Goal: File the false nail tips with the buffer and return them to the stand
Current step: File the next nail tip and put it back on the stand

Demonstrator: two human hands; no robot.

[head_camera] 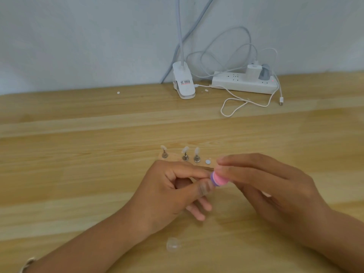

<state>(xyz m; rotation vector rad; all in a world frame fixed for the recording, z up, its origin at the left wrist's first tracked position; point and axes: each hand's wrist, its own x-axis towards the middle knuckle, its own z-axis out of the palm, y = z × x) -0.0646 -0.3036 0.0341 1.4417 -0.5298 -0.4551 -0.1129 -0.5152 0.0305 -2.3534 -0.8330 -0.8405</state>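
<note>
My right hand (271, 186) grips a small pink and purple buffer block (218, 179) between thumb and fingers. My left hand (177, 191) pinches a clear false nail tip (205, 189) against the buffer's purple end. Just behind my hands lies the wooden stand (171, 157) with three metal pegs, each carrying an upright clear nail tip (185, 149). A white round pad (207, 161) sits on the stand where no tip stands. Another clear nail tip (173, 244) lies loose on the table near my left forearm.
A wooden table (78, 154) fills the view. At the back stand a white clip lamp base (184, 82), a white power strip (244, 82) with plugs, and a looping white cable (234, 107). A small white dot (118, 93) lies far left.
</note>
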